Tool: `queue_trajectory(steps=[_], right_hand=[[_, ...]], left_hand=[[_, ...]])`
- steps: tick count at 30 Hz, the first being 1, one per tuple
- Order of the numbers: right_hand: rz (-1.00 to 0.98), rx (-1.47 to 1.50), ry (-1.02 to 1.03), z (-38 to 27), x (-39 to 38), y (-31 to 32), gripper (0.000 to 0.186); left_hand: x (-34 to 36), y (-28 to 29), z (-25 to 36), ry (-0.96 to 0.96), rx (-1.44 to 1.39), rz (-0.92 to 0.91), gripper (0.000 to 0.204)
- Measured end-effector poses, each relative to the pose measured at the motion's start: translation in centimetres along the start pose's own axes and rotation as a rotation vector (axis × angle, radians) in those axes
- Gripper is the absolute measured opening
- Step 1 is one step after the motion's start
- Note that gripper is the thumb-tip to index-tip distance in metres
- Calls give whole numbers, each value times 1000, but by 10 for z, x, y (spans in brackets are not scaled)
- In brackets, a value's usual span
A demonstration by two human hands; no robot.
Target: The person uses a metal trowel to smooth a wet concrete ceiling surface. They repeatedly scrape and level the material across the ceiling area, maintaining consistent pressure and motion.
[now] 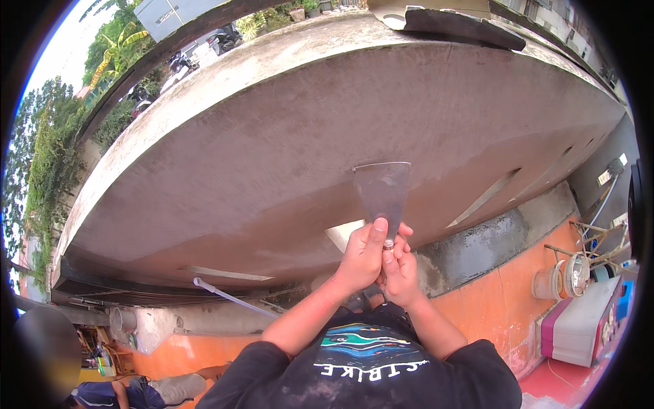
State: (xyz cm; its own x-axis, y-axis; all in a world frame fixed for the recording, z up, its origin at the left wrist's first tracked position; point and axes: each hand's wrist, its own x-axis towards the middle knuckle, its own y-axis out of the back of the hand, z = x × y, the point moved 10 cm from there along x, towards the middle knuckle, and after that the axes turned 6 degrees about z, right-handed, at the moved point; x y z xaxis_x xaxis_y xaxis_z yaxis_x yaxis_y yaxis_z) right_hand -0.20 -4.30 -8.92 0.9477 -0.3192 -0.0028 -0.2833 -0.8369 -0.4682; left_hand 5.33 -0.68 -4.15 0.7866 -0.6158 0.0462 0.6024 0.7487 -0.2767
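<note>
In front of my chest a wide putty knife [383, 191] points up, its flared metal blade before the grey wall [272, 136]. I cannot tell whether its edge touches the wall. My left hand [364, 255] is closed round the handle, thumb pressed along the base of the blade. Just beside it, my right hand [402, 276] is closed with its fingertips at the handle's lower end, against the left hand. Most of the handle is hidden by the fingers. Lower down, the wall has a darker, damp-looking band.
Pale slots [484, 198] cut through the wall. A whitish pipe [231, 298] slants at lower left. Buckets [547, 283] and a white and maroon box-like thing [575, 324] stand on the right. An orange floor [480, 307] lies below; another person [136, 392] is at lower left.
</note>
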Motion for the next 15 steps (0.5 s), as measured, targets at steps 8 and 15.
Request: queue_trajectory(steps=[8, 15], right_hand=[[144, -111, 41, 35, -20, 8, 30], [123, -22, -68, 48, -25, 5, 34]], left_hand=[[-16, 14, -43, 121, 34, -12, 60], [-20, 20, -48, 136, 79, -22, 60]])
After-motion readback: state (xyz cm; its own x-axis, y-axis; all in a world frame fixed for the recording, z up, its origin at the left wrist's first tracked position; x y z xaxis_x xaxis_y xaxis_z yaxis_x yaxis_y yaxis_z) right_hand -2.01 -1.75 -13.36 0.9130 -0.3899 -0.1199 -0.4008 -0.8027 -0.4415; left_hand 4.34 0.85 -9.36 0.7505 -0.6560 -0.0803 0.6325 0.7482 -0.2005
